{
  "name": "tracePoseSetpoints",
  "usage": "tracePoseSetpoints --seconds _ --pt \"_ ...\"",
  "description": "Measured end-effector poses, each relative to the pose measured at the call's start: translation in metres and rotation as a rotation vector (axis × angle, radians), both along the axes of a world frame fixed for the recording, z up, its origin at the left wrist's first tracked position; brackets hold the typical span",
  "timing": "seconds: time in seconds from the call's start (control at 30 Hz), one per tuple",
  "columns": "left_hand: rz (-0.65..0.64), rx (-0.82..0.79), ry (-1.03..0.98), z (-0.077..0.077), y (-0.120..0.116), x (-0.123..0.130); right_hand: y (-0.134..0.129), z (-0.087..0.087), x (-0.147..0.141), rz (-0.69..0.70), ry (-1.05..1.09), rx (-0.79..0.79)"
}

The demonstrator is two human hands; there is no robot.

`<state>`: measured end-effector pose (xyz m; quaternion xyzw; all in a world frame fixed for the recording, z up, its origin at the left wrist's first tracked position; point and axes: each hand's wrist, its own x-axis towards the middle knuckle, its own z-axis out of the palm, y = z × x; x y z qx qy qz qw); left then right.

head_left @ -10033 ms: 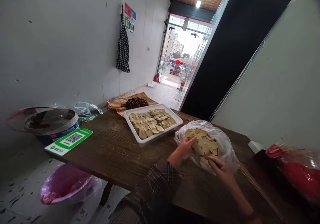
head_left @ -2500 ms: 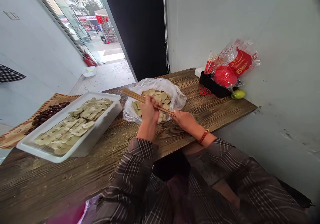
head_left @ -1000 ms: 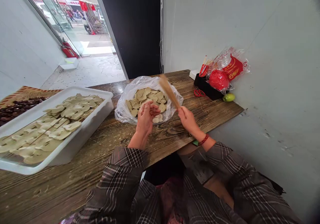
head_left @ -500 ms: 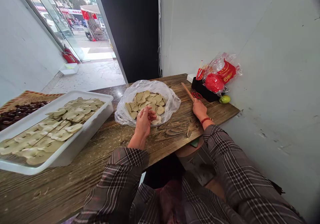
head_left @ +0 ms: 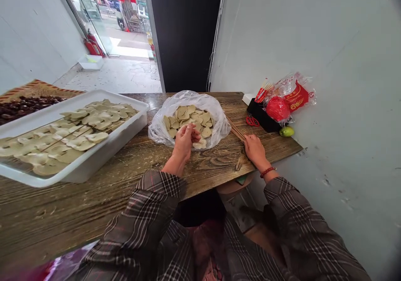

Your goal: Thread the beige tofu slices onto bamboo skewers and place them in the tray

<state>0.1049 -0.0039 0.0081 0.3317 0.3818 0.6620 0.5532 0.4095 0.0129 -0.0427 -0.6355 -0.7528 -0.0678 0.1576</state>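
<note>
A clear plastic bag (head_left: 158,124) lies open on the wooden table, full of thin pale round slices (head_left: 188,113). My left hand (head_left: 185,141) is over the near side of the bag, its fingers curled together; whatever lies between them is too small to make out. To the right, my right hand (head_left: 254,148) rests on the table with its fingers round the near end of a bundle of thin wooden sticks (head_left: 236,130). The sticks point away toward the bag's right edge.
Left of the bag stands a white tray (head_left: 103,155) with slices on sticks; dark red fruit (head_left: 28,105) lies beyond it. At the right are a black box (head_left: 263,117), red scissors (head_left: 252,121), plastic packaging (head_left: 297,97) and a green fruit (head_left: 286,131).
The view has shifted. My right hand has lowered the sticks to the table, where they now lie slightly fanned out. My left hand stays curled over the bag.
</note>
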Motion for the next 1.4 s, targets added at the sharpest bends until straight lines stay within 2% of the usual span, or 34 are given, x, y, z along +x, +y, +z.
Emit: tracePoseSetpoints --seconds 0.13,0.4,0.6,0.83,1.0,1.2,1.4 --pt "0.008 0.003 -0.005 -0.002 0.001 0.000 0.002 -0.006 0.004 -0.006 0.156 0.044" --pt "0.038 -0.007 -0.005 -0.003 0.004 -0.002 0.010 -0.014 0.022 -0.119 0.369 0.139" --pt "0.053 0.016 0.010 -0.001 0.005 -0.004 0.013 -0.014 0.022 -0.149 0.509 0.216" --pt "0.064 0.059 0.038 0.000 0.009 -0.006 0.014 0.000 0.013 -0.194 0.564 0.280" --pt "0.064 0.068 0.053 0.000 0.009 -0.007 0.009 0.011 -0.001 -0.160 0.557 0.197" --pt "0.078 0.070 0.053 0.000 0.009 -0.007 0.006 0.008 -0.015 -0.150 0.519 0.115" --pt "0.079 0.058 0.048 -0.002 0.010 -0.007 0.012 0.010 -0.007 -0.166 0.602 0.187"
